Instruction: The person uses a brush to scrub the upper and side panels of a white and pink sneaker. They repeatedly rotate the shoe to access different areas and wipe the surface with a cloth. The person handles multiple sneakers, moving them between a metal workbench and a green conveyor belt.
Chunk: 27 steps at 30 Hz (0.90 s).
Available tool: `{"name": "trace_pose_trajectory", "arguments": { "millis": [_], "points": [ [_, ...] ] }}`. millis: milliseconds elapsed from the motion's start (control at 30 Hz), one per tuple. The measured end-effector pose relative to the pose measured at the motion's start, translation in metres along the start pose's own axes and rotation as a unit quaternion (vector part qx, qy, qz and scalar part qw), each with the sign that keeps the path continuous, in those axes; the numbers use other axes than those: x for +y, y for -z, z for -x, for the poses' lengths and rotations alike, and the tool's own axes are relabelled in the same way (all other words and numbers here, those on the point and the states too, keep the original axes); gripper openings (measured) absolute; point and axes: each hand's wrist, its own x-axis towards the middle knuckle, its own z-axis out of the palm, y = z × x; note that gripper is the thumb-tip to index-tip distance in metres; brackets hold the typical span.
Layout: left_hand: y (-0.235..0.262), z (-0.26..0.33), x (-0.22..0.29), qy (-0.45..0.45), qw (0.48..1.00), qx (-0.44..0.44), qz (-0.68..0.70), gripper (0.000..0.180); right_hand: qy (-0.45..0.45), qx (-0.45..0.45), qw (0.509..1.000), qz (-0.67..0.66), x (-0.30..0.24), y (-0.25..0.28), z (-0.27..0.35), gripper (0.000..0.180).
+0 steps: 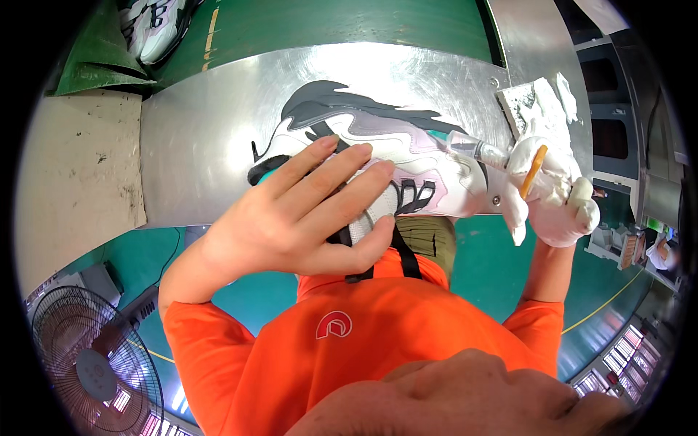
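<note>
A shiny metal surface (193,163) stretches in front of the person, and on it, about the middle, lies a sneaker (454,171) in white, pale lilac and grey, its toe toward the right and its black laces (416,195) on the near side. A dark, wavy-edged band (320,102) runs along the far side of it. The bare left hand (294,207) lies over the heel half and the tongue, its fingers long and a little spread, the thumb apart on the near side; it looks laid on the shoe rather than wrapped around it. The right hand, in a white glove (571,214), is curled about a slim tool (491,154), whose see-through tip reaches the shoe near the toe; I can't tell whether it actually touches. An orange-yellow strip (536,168) crosses the gloved fingers. Just beyond that glove, a crumpled white cloth (544,116) lies on a pale block (511,103). Past the metal runs a green belt (342,22), with more footwear (161,33) at its left end. A beige board (80,160) sits to the left, and below it stands a round fan (94,370).
</note>
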Motion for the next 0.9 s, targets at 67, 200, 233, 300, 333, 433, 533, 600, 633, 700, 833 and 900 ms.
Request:
{"name": "trace_pose_trajectory", "arguments": {
  "millis": [67, 200, 233, 300, 333, 433, 533, 600, 633, 700, 833, 900],
  "points": [
    [0.002, -0.002, -0.001, -0.006, 1.0, -0.01, -0.004, 0.016, 0.005, 0.002, 1.0, -0.004, 0.002, 0.004, 0.003, 0.086],
    [0.005, -0.005, 0.001, -0.005, 1.0, -0.028, -0.008, 0.016, 0.015, 0.005, 1.0, -0.013, 0.005, 0.011, 0.011, 0.087],
    [0.005, -0.005, 0.002, 0.001, 1.0, -0.03, -0.008, 0.016, 0.018, 0.003, 1.0, -0.018, 0.006, 0.013, 0.013, 0.087],
    [0.006, -0.006, 0.003, -0.01, 0.999, -0.042, -0.022, 0.02, 0.024, 0.006, 0.999, -0.023, 0.009, 0.017, 0.016, 0.087],
    [0.007, -0.007, 0.003, -0.013, 0.998, -0.049, -0.025, 0.022, 0.027, 0.007, 0.999, -0.025, 0.01, 0.019, 0.019, 0.087],
    [0.008, -0.009, 0.003, -0.022, 0.997, -0.069, -0.038, 0.025, 0.039, 0.007, 0.998, -0.044, 0.016, 0.024, 0.025, 0.087],
    [0.009, -0.012, 0.002, -0.027, 0.995, -0.083, -0.042, 0.024, 0.053, 0.009, 0.997, -0.056, 0.022, 0.029, 0.031, 0.085],
    [0.01, -0.014, 0.002, -0.027, 0.994, -0.092, -0.052, 0.023, 0.065, 0.023, 0.996, -0.055, 0.025, 0.03, 0.035, 0.081],
    [0.009, -0.014, 0.002, -0.028, 0.993, -0.098, -0.062, 0.023, 0.072, 0.024, 0.995, -0.064, 0.028, 0.032, 0.037, 0.082],
    [0.009, -0.015, 0.005, -0.026, 0.991, -0.103, -0.075, 0.024, 0.087, 0.025, 0.992, -0.083, 0.035, 0.035, 0.04, 0.083],
    [0.007, -0.013, 0.019, -0.017, 0.988, -0.111, -0.105, 0.029, 0.112, 0.034, 0.988, -0.102, 0.047, 0.04, 0.045, 0.084],
    [0.003, -0.012, 0.03, -0.007, 0.987, -0.107, -0.122, 0.03, 0.121, 0.036, 0.984, -0.127, 0.056, 0.045, 0.05, 0.085]
  ]
}}
